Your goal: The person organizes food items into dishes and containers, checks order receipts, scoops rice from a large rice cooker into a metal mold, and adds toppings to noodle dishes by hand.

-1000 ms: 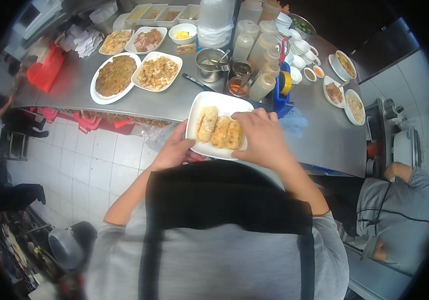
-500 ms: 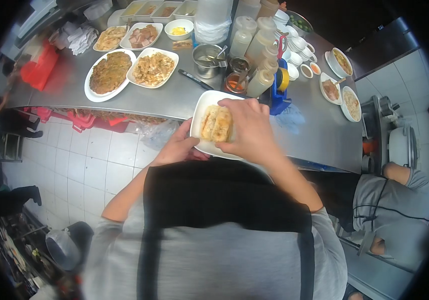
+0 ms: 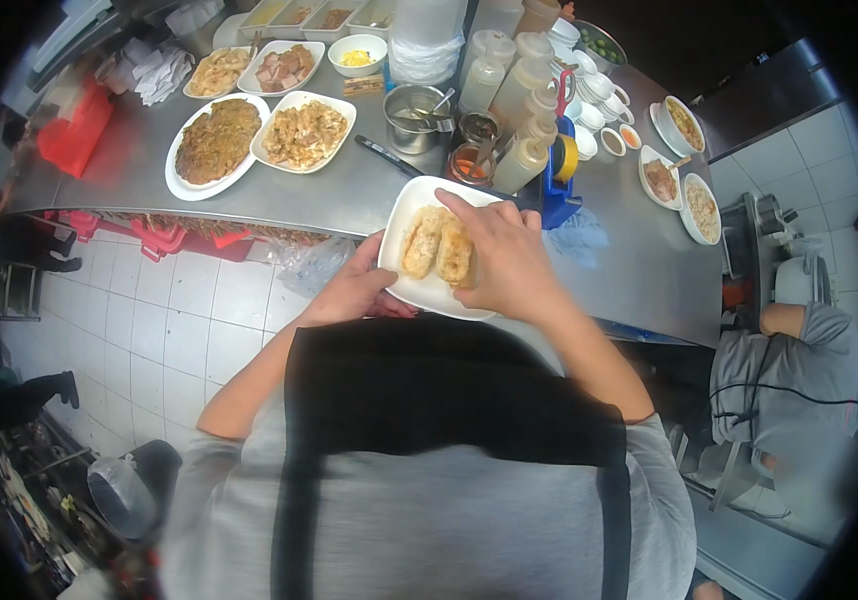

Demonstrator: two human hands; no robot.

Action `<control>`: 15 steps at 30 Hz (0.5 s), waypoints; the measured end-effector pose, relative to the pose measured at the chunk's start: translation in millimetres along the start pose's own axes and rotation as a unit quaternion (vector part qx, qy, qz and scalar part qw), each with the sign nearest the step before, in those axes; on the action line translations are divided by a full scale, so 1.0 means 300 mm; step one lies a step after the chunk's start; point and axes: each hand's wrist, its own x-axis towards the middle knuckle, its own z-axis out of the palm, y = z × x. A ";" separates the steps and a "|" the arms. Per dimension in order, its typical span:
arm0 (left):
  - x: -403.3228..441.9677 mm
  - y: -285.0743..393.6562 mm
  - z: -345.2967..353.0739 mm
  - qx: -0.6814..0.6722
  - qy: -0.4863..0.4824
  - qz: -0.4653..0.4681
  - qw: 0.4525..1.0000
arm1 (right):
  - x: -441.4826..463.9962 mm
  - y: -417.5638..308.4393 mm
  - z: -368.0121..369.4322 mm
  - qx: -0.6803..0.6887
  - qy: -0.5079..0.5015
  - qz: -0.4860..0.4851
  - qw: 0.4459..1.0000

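Just above the dark apron (image 3: 454, 390), a white plate (image 3: 411, 197) holds golden rolls (image 3: 420, 248). The left hand (image 3: 354, 287) pinches its rim at eight o'clock, thumb on top, apparently for steadiness. From three o'clock the right hand (image 3: 509, 258) arches over, thumb and forefinger spread, hiding some rim; whether it pinches a roll, I cannot tell.

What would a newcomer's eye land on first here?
Probably the white plate of golden rolls before the black apron, gripped at its left by the left hand, with the right hand over its right side. Next, the oval plate of browned food on the steel counter, then the bright red object at the counter's left end.
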 end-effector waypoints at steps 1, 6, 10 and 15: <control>0.001 0.000 -0.002 0.002 -0.002 -0.002 1.000 | 0.000 0.006 -0.002 -0.010 0.000 -0.009 1.000; 0.023 -0.026 -0.025 0.002 -0.027 0.004 1.000 | -0.007 0.028 -0.013 0.005 -0.018 -0.025 1.000; 0.025 -0.028 -0.026 0.003 -0.037 0.004 0.999 | -0.030 0.048 -0.037 0.056 0.010 -0.024 0.998; 0.013 -0.011 -0.005 0.005 -0.027 -0.003 1.000 | -0.046 0.058 -0.040 0.077 0.016 0.004 0.997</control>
